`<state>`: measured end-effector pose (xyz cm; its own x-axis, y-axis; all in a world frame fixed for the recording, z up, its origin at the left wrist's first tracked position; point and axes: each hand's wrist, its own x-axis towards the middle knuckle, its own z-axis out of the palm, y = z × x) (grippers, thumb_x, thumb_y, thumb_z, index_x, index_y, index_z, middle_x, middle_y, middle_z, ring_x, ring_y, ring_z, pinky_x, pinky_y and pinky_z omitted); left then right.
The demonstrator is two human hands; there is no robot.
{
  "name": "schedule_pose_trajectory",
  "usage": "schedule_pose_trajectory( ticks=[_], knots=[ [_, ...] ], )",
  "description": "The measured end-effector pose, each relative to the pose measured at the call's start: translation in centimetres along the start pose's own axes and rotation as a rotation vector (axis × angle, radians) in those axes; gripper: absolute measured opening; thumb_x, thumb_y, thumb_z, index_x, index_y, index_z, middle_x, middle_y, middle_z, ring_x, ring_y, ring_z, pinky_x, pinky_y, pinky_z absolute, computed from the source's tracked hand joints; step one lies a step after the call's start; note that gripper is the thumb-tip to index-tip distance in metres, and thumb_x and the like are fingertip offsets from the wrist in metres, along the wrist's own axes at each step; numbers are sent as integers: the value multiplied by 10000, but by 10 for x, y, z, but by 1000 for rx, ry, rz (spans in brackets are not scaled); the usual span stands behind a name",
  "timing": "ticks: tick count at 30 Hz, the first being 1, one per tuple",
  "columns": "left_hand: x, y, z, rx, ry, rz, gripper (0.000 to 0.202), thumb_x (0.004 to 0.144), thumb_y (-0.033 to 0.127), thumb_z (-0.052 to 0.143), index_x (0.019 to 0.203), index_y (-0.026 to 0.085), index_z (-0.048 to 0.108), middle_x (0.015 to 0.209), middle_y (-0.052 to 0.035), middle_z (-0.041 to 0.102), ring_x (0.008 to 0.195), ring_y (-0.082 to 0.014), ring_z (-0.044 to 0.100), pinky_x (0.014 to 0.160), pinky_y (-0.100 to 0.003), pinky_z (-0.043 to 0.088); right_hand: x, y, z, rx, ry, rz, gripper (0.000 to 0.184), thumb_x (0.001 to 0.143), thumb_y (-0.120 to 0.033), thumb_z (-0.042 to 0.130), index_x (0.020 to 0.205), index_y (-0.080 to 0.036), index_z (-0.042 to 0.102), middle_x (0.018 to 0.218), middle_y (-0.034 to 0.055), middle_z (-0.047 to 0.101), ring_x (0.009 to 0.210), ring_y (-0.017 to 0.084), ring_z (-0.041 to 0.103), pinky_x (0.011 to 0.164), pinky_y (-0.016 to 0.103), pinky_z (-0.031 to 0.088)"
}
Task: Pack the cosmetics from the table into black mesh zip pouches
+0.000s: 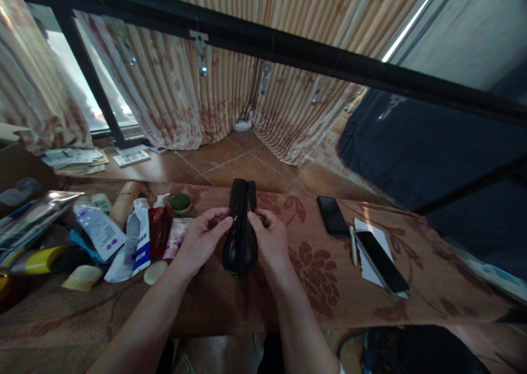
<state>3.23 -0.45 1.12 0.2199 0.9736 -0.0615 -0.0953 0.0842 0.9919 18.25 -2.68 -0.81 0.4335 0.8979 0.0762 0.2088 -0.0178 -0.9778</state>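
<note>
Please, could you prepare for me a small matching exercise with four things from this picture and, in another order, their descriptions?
1. pouch
2. pump bottle
3. pen-like stick
4. curtains

A. striped, hanging
B. reddish, with a white top
C. between the left hand and the right hand
D. white, beside the paper

Pairs: 1-C, 2-B, 3-D, 4-A

Looks like a home, judging by striped floral curtains (173, 88), brown floor tiles (228, 162), patterned bench cloth (313, 269) and assorted toiletries (141, 234).
</note>
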Motion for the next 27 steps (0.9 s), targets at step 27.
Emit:
schedule_pose_trajectory(
  ticks=[27],
  knots=[
    [2,-11,-2,-51,-16,44,327,745,338,695,1008,146,657,880,-30,697,761,-139,609,723,-250,471,-4,-5,-2,-67,-33,4,375,785,-484,615,951,-161,709,870,62,733,778,203,662,713,300,485]
  ],
)
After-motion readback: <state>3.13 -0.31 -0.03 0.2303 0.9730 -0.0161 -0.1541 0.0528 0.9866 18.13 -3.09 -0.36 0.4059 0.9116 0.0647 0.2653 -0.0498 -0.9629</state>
